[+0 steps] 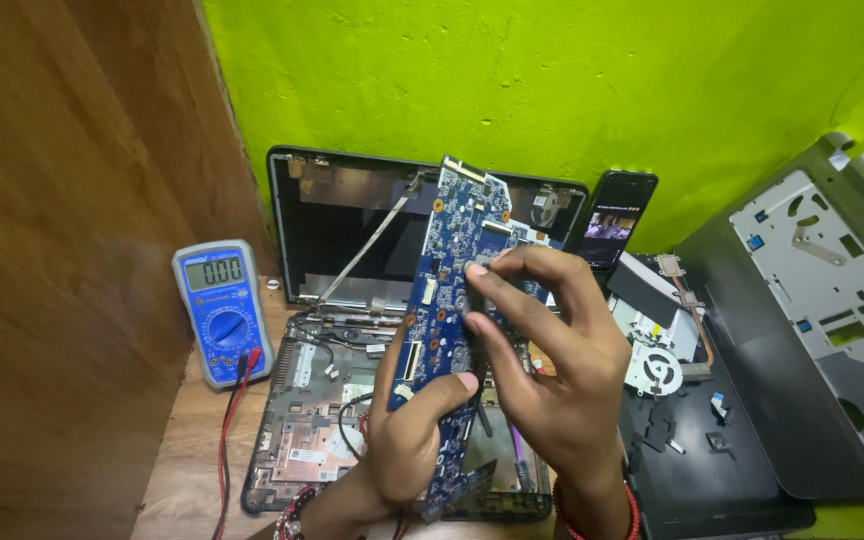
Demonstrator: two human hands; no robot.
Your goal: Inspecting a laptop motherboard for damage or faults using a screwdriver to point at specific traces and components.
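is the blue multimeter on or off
On. The blue multimeter leans against the wooden wall with digits lit on its display.

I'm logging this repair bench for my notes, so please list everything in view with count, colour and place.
circuit board: one, blue, held upright at centre
open laptop: one, black, lid against the wall, base under the hands
multimeter: one, blue and grey, left, leaning on the wood panel
test leads: two, red and black, below the multimeter
phone: one, black, screen lit, leaning on the wall
fan: one, white, right of the hands
laptop shell: one, grey, far right
wall: green, behind
left hand: grips the board's lower part
right hand: fingertips on the board's middle
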